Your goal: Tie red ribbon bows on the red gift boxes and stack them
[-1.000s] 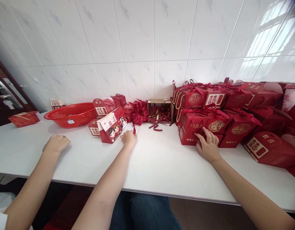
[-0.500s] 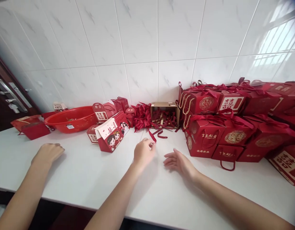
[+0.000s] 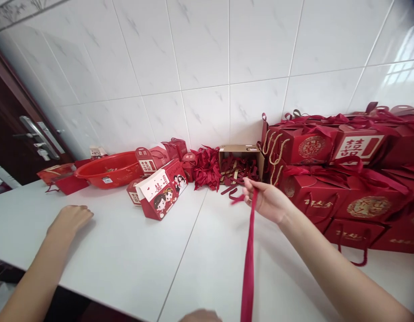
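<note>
My right hand (image 3: pixel 265 199) is closed on a dark red ribbon (image 3: pixel 249 264), pinching it between thumb and fingers. The ribbon's short end sticks out to the left of the fingers, and its long part hangs down past the bottom edge of the view. Only the back of my left hand (image 3: pixel 200 315) shows at the bottom edge; its fingers are hidden. Beyond my right hand, a cardboard box (image 3: pixel 242 149) holds cut ribbon pieces, with a heap of red ribbon (image 3: pixel 207 167) on its left.
Another person's hand (image 3: pixel 70 220) rests on the white table (image 3: pixel 126 259) at left. Cartoon-printed gift boxes (image 3: pixel 163 192) stand at centre, a red plastic basket (image 3: pixel 109 167) behind them. Stacked red gift boxes (image 3: pixel 354 192) crowd the right side, against the tiled wall (image 3: pixel 207 53).
My left hand held the ribbon end before and has dropped to the bottom edge. My right hand moved up and now grips the ribbon, which is drawn out long. The view turned slightly.
</note>
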`<control>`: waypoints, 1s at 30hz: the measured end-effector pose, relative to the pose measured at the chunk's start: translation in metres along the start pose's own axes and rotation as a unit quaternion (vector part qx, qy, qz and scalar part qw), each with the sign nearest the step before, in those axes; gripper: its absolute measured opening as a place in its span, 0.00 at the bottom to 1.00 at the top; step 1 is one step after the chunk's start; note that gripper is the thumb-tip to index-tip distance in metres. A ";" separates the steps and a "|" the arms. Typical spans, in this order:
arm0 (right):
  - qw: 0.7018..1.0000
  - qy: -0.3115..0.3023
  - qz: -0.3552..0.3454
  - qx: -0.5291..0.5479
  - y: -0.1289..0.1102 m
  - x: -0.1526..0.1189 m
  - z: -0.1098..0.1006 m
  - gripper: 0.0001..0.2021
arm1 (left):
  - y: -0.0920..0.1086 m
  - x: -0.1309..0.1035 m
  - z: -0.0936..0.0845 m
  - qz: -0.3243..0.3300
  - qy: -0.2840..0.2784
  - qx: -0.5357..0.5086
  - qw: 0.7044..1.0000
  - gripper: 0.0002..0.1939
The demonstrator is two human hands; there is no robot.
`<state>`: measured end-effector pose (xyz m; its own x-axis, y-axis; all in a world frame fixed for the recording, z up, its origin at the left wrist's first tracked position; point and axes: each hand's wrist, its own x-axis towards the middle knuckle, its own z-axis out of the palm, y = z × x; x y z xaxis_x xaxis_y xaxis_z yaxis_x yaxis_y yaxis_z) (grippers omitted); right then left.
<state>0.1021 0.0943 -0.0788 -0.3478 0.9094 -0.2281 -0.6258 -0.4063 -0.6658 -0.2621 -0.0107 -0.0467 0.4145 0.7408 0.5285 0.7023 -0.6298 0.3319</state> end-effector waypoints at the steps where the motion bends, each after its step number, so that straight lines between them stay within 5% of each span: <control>1: 1.000 0.006 -0.005 0.005 -0.004 -0.003 -0.001 0.09 | -0.019 0.001 -0.020 -0.007 0.012 0.010 1.000 0.12; 4: 0.999 0.008 -0.039 0.022 -0.015 -0.013 -0.001 0.12 | -0.044 -0.008 -0.035 -0.033 0.037 0.037 0.998 0.14; 8: 0.989 -0.069 -0.125 -0.036 -0.036 -0.036 0.002 0.11 | -0.009 -0.023 0.016 -0.078 0.047 0.070 0.993 0.13; 11: 0.947 -0.118 -0.201 -0.223 -0.047 -0.064 0.000 0.12 | 0.017 0.003 0.046 -0.110 0.060 0.096 0.987 0.16; 13: 0.865 -0.155 -0.202 -0.432 -0.043 -0.081 -0.002 0.14 | 0.015 0.045 0.048 -0.203 0.111 0.183 0.955 0.17; 14: 0.801 -0.168 -0.184 -0.545 -0.037 -0.088 -0.002 0.14 | 0.007 0.069 0.045 -0.268 0.109 0.261 0.921 0.17; 15: 0.723 -0.182 -0.156 -0.648 -0.029 -0.093 -0.001 0.13 | -0.003 0.094 0.040 -0.319 0.066 0.332 0.885 0.17; 18: 0.500 -0.158 -0.078 -0.848 0.002 -0.093 0.011 0.12 | -0.044 0.146 0.028 -0.386 0.004 0.346 0.855 0.24; 20: 0.429 -0.132 -0.044 -0.893 0.015 -0.081 0.018 0.09 | -0.067 0.159 0.029 -0.424 -0.053 0.326 0.843 0.26; 24: 0.426 -0.103 -0.023 -0.898 0.014 -0.052 0.014 0.07 | -0.086 0.160 0.038 -0.417 -0.108 0.324 0.842 0.29; 30: 0.456 -0.070 -0.033 -0.887 0.010 -0.020 -0.017 0.13 | -0.065 0.179 0.046 -0.300 -0.157 0.308 0.889 0.25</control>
<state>0.1152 0.0739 -0.0931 -0.4875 0.8496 -0.2015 0.8674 0.4448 -0.2230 -0.2070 0.1735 -0.0097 -0.0697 0.9897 0.1249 0.9951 0.0778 -0.0618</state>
